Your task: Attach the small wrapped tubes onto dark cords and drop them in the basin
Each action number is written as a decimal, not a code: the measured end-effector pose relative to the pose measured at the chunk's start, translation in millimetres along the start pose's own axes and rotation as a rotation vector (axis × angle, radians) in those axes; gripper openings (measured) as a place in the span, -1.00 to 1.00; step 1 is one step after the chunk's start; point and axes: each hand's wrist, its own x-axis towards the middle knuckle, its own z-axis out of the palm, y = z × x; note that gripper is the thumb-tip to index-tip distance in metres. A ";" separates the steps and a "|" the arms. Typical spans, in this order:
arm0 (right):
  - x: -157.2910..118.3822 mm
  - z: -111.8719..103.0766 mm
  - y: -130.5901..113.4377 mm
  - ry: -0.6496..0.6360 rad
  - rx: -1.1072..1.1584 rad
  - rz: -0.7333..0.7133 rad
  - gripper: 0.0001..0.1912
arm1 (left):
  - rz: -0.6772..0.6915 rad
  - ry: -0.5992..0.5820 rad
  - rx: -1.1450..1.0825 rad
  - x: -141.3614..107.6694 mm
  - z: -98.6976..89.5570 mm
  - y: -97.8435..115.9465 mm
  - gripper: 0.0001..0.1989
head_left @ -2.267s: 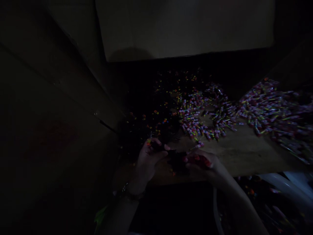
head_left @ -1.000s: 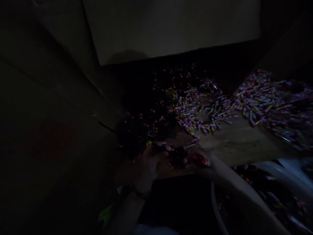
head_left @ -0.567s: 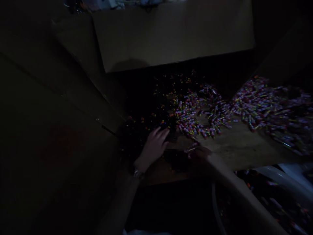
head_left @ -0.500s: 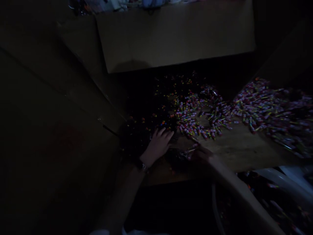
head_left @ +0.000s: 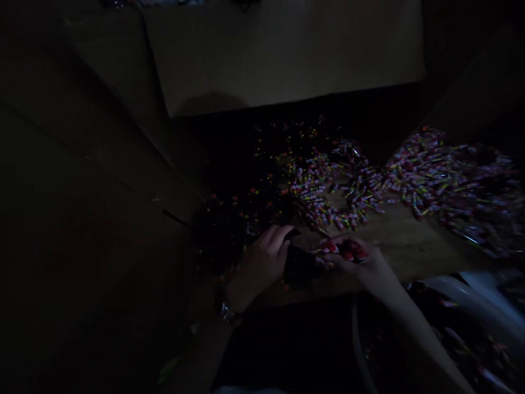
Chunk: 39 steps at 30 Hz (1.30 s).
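In the dim head view, my right hand (head_left: 371, 265) is closed around several small tubes with red ends (head_left: 348, 253), low over the wooden board (head_left: 394, 241). My left hand (head_left: 262, 262), with a watch on its wrist, is curled with a small black piece (head_left: 292, 234) between thumb and fingers. A dark heap (head_left: 301, 265) lies between the two hands; the gloom hides its details. Just beyond them spreads a heap of pink-and-white tubes (head_left: 320, 186) with yellow and red bits. Black pieces (head_left: 221, 224) with orange specks lie beyond my left hand.
A cardboard flap (head_left: 287, 49) stands across the back, and another cardboard side (head_left: 135, 131) slopes along the left. More tubes (head_left: 451, 175) are piled on the right. Below the board's front edge, at lower right, is a pale-rimmed container (head_left: 463, 295) with loose pieces.
My left hand has gone from spread fingers over the black pieces to curled around a black piece, nearer me. My right hand has turned, showing red-ended tubes in its grip. The view has shifted slightly.
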 end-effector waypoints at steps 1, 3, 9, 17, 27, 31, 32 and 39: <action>0.3 2.2 -4.7 -0.003 -0.005 -0.012 -0.69 | -0.027 -0.016 -0.038 -2.5 -0.4 4.8 -0.65; 1.4 5.4 -12.7 0.006 -0.037 -0.078 -0.75 | -0.066 -0.026 -0.111 -5.5 -0.7 10.3 -0.68; 4.0 7.7 -19.3 -0.014 -0.118 -0.281 -0.82 | -0.067 0.038 -0.262 -6.8 -1.8 10.7 -0.74; 1.1 5.9 -21.3 -0.107 -0.139 -0.208 -0.78 | 0.037 0.032 -0.212 -9.3 -5.7 11.3 -0.71; 4.6 1.7 -27.3 -0.228 -0.044 -0.147 -0.79 | 0.149 -0.045 -0.115 -2.3 -13.4 16.9 -0.70; 4.4 -1.1 -29.2 -0.300 -0.033 -0.139 -0.80 | 0.188 -0.090 -0.133 1.6 -17.5 16.2 -0.71; 4.2 -2.1 -28.9 -0.319 -0.034 -0.139 -0.80 | 0.194 -0.105 -0.135 2.3 -18.1 15.6 -0.72; 1.5 -6.4 -21.4 -0.344 -0.022 -0.101 -0.81 | 0.142 -0.143 -0.155 1.6 -16.3 15.4 -0.72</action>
